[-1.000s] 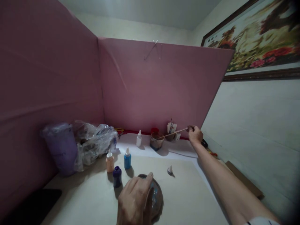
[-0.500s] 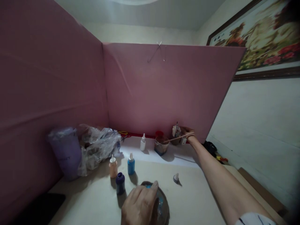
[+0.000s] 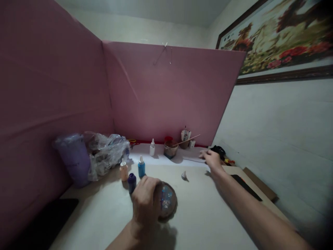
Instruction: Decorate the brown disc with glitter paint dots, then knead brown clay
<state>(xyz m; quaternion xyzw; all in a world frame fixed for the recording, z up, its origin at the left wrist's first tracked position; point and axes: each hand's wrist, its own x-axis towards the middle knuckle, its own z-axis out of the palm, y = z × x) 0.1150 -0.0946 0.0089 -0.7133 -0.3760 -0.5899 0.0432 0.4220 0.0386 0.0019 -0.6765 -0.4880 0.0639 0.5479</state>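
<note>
My left hand [image 3: 145,203] grips the painted bowl [image 3: 168,201] at lower centre — right hand [image 3: 211,159] spread, empty; I'd judge painting paused.

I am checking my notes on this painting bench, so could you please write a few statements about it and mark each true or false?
1. The left hand grips the round painted piece. True.
2. The right hand holds the wooden stick. False: the hand is empty and the stick rests in the small pot.
3. The blue bottle lies on its side. False: it stands upright.
4. A small loose cap sits on the table. True.
</note>
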